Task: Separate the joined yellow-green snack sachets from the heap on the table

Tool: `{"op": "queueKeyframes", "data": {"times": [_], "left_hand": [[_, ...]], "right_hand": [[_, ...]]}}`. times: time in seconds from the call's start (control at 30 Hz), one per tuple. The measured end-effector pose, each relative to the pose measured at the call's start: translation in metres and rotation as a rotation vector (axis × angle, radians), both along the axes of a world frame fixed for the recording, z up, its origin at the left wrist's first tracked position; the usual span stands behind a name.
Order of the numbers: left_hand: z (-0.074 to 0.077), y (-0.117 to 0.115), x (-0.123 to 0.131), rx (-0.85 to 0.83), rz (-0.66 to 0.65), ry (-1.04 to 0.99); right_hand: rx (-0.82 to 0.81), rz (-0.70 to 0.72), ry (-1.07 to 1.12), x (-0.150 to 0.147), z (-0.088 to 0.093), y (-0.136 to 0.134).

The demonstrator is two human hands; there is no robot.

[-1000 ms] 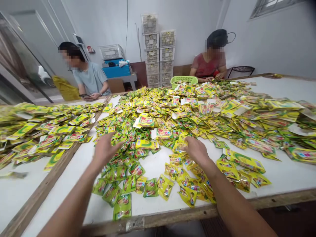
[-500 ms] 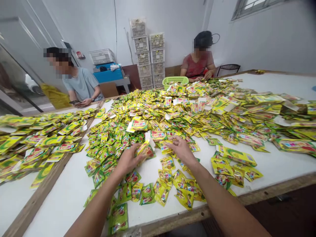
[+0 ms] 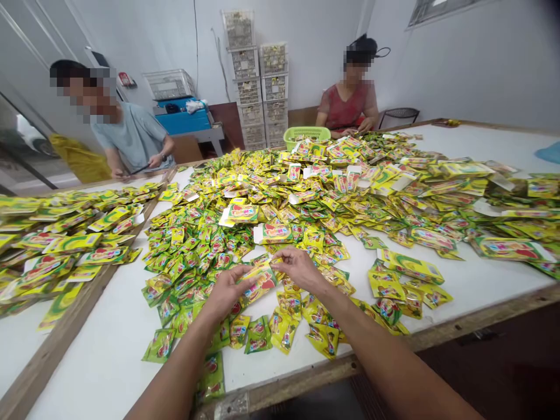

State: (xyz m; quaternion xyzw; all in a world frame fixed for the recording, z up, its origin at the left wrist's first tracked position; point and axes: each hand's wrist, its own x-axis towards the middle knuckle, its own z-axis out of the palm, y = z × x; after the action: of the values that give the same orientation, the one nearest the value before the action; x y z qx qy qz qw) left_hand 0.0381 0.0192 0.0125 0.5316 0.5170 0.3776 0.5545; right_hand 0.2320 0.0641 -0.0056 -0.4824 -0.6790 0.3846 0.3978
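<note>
My left hand (image 3: 230, 291) is closed around a small yellow carton (image 3: 259, 283) with red fruit printed on it, holding it tilted above the table. At the carton's upper right end, the fingers of my right hand (image 3: 298, 268) are pinched together and touch it. Whatever lies between those fingertips is hidden. Yellow sachets (image 3: 283, 328) and green sachets (image 3: 258, 335) lie loose below both hands. Just beyond them, an open-ended carton (image 3: 275, 233) with a white flap rests on the pile.
A large heap of sachets and cartons (image 3: 315, 198) spreads across the white table (image 3: 105, 332). More cartons (image 3: 72, 242) lie left of a wooden strip (image 3: 87, 291). Two people sit across, one near a green basket (image 3: 307, 135). Crates (image 3: 247, 87) are stacked behind.
My right hand has moved left and down to the carton's end, where its white flap stood open before. The carton has turned and come slightly lower. The person at left has shifted posture.
</note>
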Motion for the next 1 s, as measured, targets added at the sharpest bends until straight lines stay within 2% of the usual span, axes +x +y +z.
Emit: {"op": "queueKeyframes", "data": {"times": [0.1, 0.23, 0.3, 0.37, 0.47, 0.57, 0.67, 0.73, 0.8, 0.9, 1.0], "left_hand": [[0.000, 0.002, -0.008, -0.067, 0.090, -0.106], [0.006, 0.007, -0.026, -0.098, 0.255, -0.282], [0.010, 0.009, -0.034, -0.091, 0.334, -0.340], [0.014, 0.011, -0.040, -0.078, 0.399, -0.374], [0.014, 0.012, -0.043, -0.082, 0.435, -0.384], [0.012, 0.012, -0.043, -0.070, 0.415, -0.343], [0.010, 0.010, -0.042, -0.043, 0.407, -0.217], [0.009, 0.009, -0.040, -0.029, 0.382, -0.111], [0.008, 0.009, -0.037, -0.023, 0.328, -0.040], [0.004, 0.007, -0.030, -0.047, 0.229, -0.036], [-0.001, 0.007, -0.024, -0.061, 0.175, -0.088]], "right_hand": [[-0.031, 0.015, -0.037, -0.008, 0.009, 0.001], [0.054, 0.003, -0.112, -0.013, 0.026, 0.009], [0.075, 0.022, -0.208, -0.015, 0.027, 0.012], [0.113, 0.142, -0.368, -0.018, 0.020, 0.013], [0.273, 0.329, -0.615, -0.028, 0.001, 0.012], [0.343, 0.317, -0.723, -0.034, -0.013, 0.011], [0.223, 0.142, -0.574, -0.027, -0.015, 0.013], [0.114, -0.007, -0.365, -0.018, -0.010, 0.014], [0.043, -0.098, -0.156, -0.012, -0.004, 0.013], [-0.016, -0.061, 0.027, -0.012, 0.002, 0.010], [0.010, 0.001, 0.000, -0.018, 0.004, 0.008]]}}
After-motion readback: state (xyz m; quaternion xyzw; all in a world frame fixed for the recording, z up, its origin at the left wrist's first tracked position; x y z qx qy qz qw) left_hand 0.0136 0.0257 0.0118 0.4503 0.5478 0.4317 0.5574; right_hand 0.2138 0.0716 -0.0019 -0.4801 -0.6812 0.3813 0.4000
